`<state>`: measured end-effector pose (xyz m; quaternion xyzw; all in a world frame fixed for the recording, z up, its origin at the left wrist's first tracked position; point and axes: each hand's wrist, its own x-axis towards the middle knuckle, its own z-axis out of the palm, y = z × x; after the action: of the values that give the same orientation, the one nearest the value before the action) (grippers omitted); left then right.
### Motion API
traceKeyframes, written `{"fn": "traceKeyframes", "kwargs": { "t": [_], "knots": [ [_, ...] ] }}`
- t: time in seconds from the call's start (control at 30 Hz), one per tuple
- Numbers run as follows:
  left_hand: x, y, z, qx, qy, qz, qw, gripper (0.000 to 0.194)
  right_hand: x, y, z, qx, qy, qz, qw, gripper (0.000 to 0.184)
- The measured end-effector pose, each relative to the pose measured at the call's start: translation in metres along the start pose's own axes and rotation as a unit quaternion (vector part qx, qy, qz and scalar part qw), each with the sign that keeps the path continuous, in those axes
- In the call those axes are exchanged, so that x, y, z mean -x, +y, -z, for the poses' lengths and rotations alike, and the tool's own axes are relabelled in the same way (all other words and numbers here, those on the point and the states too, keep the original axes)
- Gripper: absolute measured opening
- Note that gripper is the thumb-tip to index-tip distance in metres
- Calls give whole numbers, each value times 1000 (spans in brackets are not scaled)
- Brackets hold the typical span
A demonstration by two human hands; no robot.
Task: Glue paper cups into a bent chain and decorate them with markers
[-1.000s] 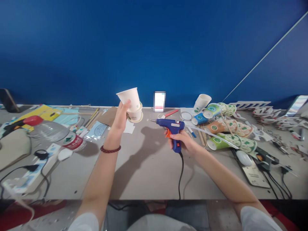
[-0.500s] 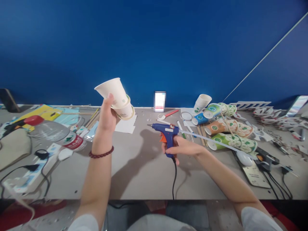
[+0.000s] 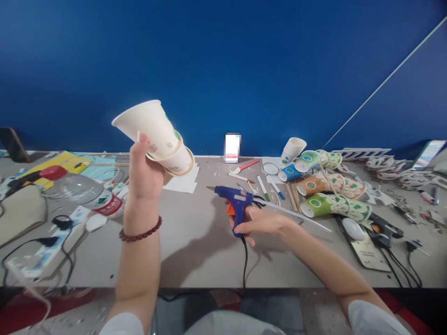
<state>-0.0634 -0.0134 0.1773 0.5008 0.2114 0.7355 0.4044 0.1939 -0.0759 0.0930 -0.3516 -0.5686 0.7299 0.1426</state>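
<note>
Raised above the table, my left hand (image 3: 145, 170) is closed around white paper cups (image 3: 148, 123), tilted with the wide mouth up to the left. A second, shorter cup part (image 3: 178, 160) sits against the base of the upper one; how they are joined is hidden. My right hand (image 3: 249, 223) wraps the handle of a blue glue gun (image 3: 235, 197) with an orange trigger. Its nozzle points left, below and to the right of the cups, apart from them. A long clear glue stick (image 3: 293, 214) sticks out of the gun's back.
Decorated cup assemblies (image 3: 335, 186) and a white cup stack (image 3: 293, 149) stand at the right. Markers (image 3: 263, 188) and a red-handled tool (image 3: 248, 164) lie mid-table. On the left are a plastic bottle (image 3: 82, 190) and a power strip (image 3: 57, 246). A phone (image 3: 232, 148) leans on the wall.
My left hand has moved the cups left and closer to me. My right hand has brought the glue gun slightly left and lower, uncovering black-handled scissors behind it.
</note>
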Motion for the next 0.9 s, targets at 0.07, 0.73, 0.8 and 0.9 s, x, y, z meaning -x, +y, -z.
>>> {"fn": "traceKeyframes", "kwargs": {
  "t": [0.07,0.73,0.8,0.9],
  "knots": [
    [0,0,0,2,-6,-1,1000,31,0,1,-7,-24,7,5,1000,23],
    [5,17,-7,-5,-17,-24,1000,28,-72,41,-46,-21,-76,-36,996,32],
    [3,26,-7,-24,-19,-23,999,30,-86,38,-58,8,-72,-45,996,29],
    [0,42,-5,-46,-31,-35,998,31,-106,34,-80,43,-84,-59,994,27]
  ]
}}
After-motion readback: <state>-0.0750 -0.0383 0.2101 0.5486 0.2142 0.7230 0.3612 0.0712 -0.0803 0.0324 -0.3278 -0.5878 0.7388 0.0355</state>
